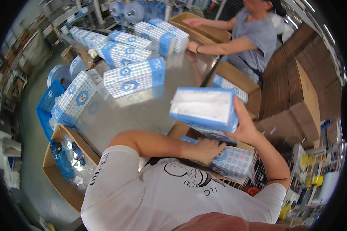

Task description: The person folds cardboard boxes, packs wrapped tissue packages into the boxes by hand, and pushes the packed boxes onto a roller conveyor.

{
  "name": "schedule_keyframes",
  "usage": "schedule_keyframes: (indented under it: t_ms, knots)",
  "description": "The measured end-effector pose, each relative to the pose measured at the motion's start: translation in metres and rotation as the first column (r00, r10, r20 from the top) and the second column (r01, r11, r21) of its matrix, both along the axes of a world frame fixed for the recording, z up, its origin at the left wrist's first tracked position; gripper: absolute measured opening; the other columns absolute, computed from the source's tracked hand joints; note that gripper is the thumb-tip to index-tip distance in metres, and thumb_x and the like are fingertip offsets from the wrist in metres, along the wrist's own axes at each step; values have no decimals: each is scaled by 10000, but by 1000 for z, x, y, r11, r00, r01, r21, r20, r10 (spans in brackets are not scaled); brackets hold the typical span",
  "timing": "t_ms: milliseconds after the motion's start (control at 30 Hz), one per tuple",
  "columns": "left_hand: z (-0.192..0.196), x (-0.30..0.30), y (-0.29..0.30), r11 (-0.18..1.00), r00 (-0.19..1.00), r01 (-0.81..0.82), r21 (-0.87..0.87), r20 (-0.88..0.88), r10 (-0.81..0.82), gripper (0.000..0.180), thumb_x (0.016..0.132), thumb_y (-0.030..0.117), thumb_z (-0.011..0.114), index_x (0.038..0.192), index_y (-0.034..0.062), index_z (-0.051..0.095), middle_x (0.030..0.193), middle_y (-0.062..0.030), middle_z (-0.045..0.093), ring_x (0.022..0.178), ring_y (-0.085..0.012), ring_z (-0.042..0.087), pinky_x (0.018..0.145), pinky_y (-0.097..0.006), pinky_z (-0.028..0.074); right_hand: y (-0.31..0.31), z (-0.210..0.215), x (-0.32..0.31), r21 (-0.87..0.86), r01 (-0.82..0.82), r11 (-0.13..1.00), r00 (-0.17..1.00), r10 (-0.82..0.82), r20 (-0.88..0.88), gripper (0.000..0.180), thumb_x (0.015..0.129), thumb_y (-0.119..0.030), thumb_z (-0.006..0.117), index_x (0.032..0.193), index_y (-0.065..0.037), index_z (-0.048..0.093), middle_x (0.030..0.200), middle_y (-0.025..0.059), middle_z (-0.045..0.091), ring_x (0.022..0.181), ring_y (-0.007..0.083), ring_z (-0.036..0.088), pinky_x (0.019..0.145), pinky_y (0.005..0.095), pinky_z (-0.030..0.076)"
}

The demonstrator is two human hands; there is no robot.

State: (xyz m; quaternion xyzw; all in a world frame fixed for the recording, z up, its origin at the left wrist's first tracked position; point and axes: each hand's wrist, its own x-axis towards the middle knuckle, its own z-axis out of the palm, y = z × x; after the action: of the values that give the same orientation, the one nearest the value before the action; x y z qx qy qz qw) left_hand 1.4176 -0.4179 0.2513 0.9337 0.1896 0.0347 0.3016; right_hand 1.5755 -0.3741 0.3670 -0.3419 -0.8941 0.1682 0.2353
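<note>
My right hand (243,125) grips one end of a blue and white pack (202,106), likely of soft tissues. It is lifted above the table edge, its plain white side facing up. Below it, my left hand (210,151) reaches across my body into an open carton (178,130). The fingers of that hand lie spread on patterned packs (233,159) inside. My left palm and the far part of the carton's inside are hidden. On the metal table (131,115) stands a nearby pack (135,77), with another pack (77,96) at its left edge.
Several packs (127,54) line the table's far side. Across it, a co-worker (246,38) reaches toward a carton (181,19). Another carton (254,92) holds a pack. Flat cardboard (285,88) is stacked at right. A blue crate (44,111) and a carton with a blue bottle (61,159) stand left.
</note>
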Motion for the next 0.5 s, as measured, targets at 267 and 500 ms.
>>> schedule_keyframes:
  t_ms: [267,500]
  knots:
    - [-182,34,-1,943,861,247,-223,-396,-320,503,773,275,674,1189,21,549,1021,-211,640,933,-367,635,774,-460,503,-64,-319,32,-271,368,889,927,-327,184,1079,590,-97,769,1513,-238,229,1128,210,470,1053,400,472,902,468,400]
    - [-60,-128,161,741,785,-600,302,400,472,572,668,187,758,1181,34,556,1252,-222,500,1130,-403,474,975,-476,390,-48,-397,1,-377,493,784,805,-248,539,913,690,-196,767,1482,-230,315,1315,275,467,1226,432,459,981,482,417]
